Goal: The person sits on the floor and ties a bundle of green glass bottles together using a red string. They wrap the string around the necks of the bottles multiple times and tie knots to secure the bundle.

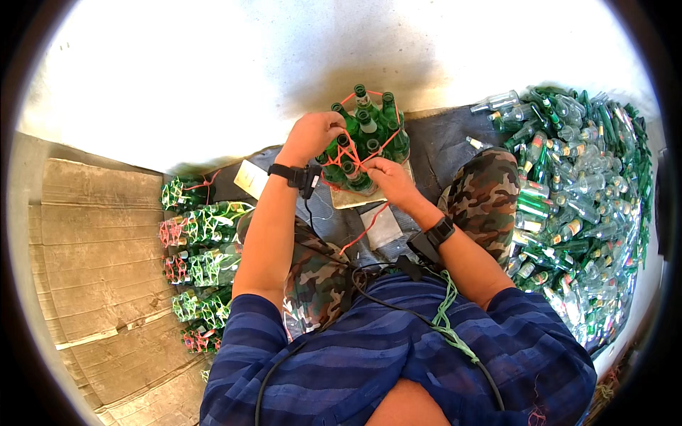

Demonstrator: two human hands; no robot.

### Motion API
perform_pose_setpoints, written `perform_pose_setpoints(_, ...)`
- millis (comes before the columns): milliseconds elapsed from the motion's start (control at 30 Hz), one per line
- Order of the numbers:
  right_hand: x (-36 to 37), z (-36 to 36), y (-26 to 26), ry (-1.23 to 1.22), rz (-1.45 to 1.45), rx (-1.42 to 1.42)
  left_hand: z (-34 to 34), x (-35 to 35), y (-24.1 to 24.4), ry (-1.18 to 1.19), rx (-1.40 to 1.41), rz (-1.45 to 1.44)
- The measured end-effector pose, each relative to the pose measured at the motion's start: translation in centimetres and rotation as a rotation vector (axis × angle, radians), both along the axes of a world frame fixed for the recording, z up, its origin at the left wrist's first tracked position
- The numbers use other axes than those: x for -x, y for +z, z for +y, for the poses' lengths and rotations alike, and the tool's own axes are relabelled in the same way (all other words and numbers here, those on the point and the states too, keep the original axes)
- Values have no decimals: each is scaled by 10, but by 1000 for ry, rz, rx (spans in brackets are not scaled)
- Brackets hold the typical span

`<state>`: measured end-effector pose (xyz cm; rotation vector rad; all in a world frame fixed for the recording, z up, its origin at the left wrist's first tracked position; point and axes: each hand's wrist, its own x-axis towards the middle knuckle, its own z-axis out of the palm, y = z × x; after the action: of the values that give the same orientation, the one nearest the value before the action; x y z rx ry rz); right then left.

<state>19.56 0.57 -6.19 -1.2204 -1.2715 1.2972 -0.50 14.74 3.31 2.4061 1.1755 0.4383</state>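
Observation:
A tight cluster of upright green glass bottles (368, 131) stands in front of me on a flat pale board (346, 199). Red cord (397, 125) runs around the outside of the cluster and crosses between the necks at the near left. At the left side of the cluster, my left hand (315, 134) pinches a strand of this cord above the necks. My right hand (391, 180) grips the cord between thumb and fingertips at the near side, where several strands meet. From beneath it a loose red tail (365, 234) hangs toward my lap. My fingers partly cover some bottles.
A large heap of loose clear and green bottles (575, 175) lies to my right. Bundles of bottles tied with coloured cord (205, 266) stand at my left, beside cardboard sheets (106, 266). A pale wall (240, 69) rises behind the cluster. Black cables (373, 303) cross my lap.

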Motion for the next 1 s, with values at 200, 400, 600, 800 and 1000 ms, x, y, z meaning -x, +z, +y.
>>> perform_pose_setpoints(200,-1,1,4,23,-56,31,4,-4,-2,3,34,-29)
perform_pose_setpoints(400,-2,-1,15,55,-44,67,6,-6,-8,-16,92,-46)
perform_pose_setpoints(600,-8,3,4,51,19,60,18,4,-14,-59,284,-90)
perform_pose_setpoints(800,-17,0,-1,75,19,129,10,5,-10,-84,197,-14)
perform_pose_setpoints(1000,-25,-8,36,129,94,271,-3,1,1,-33,107,66)
